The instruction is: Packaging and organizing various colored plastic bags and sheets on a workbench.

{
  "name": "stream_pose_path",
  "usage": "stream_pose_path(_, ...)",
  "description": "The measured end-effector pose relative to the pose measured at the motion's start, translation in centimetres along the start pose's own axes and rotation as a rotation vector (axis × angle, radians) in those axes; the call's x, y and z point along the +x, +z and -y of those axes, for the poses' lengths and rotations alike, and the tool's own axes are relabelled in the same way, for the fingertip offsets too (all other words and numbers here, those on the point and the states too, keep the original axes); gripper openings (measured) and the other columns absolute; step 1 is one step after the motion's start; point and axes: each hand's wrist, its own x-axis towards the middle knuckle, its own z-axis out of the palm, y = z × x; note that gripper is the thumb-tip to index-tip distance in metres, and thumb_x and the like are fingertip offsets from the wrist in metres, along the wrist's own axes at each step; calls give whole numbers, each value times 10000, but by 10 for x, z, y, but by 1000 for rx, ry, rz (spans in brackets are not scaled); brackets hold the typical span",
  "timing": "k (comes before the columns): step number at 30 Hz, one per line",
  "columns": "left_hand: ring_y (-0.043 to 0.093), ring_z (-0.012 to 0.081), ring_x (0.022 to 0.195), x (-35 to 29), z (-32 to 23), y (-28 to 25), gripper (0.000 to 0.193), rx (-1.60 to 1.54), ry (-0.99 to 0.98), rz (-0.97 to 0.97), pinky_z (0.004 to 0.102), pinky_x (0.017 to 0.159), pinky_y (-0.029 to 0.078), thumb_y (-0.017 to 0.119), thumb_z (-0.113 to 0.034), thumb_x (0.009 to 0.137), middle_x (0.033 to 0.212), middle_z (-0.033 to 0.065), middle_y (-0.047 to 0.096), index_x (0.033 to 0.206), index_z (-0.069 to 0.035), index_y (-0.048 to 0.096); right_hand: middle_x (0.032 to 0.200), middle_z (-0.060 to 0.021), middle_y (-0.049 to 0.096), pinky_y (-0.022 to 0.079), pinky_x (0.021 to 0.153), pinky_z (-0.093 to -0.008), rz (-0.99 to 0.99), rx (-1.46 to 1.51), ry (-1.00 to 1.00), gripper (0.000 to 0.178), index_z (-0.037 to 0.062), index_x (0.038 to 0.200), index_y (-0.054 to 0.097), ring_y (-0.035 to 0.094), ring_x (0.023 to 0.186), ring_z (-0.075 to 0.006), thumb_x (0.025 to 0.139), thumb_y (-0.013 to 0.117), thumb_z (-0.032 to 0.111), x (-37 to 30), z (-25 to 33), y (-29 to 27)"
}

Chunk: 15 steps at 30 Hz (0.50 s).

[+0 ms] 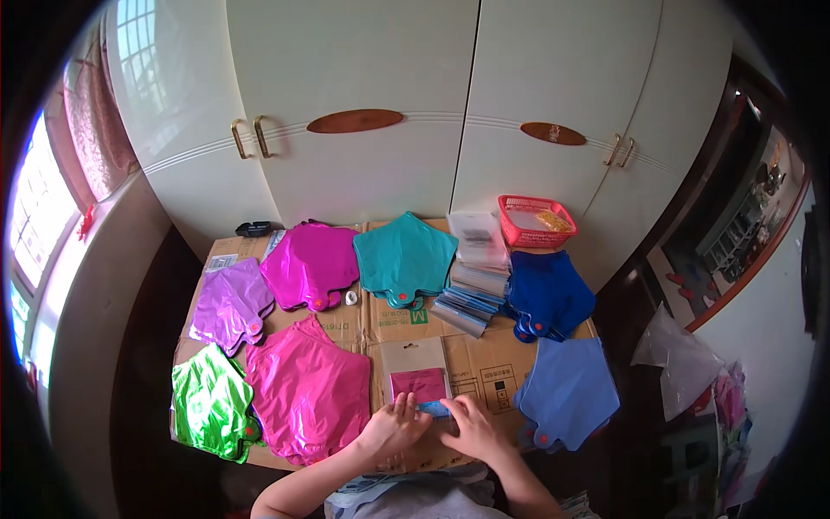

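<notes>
A flat clear package (pixel 413 353) with a hang hole at its top lies on the cardboard in front of me. Inside or on it shows a folded dark pink foil piece (pixel 417 383), with a blue strip (pixel 435 408) along its lower edge. My left hand (pixel 396 426) rests on the package's lower left, fingers stretched out. At the lower right corner, my right hand (pixel 471 430) has its thumb and fingers apart, a fingertip by the blue strip. Left of them lies a stack of shiny pink foil shapes (pixel 307 389), like uninflated balloons.
Around the cardboard tabletop (pixel 346 327) lie more foil stacks: green (pixel 210 402), lilac (pixel 229 298), magenta (pixel 309 264), teal (pixel 406 257), dark blue (pixel 551 290) and light blue (pixel 571 391). Packets (pixel 471 298) fan out beside clear sleeves (pixel 478 235). A red basket (pixel 517 236) stands behind.
</notes>
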Motion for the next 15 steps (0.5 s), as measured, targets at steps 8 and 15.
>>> stream_pose_path(8, 614, 339, 1049, -5, 3, 3, 463, -15, 10, 37, 374, 778, 558, 521, -200, 822, 1147, 250, 594, 1259, -48, 529, 1240, -117, 583, 464, 932, -343, 93, 0, -199, 465, 53, 1135, 637, 571, 1090, -247, 717, 759, 217, -6, -21, -12)
stream_pose_path(15, 608, 334, 1052, -3, 2, 0, 485, -30, -6, 50, 376, 794, 551, 525, -198, 815, 1146, 242, 590, 1278, -54, 523, 985, -53, 661, 518, 778, -320, -140, 40, -117, 207, 56, 876, 695, 625, 913, -203, 689, 753, 122, 2, -19, 10)
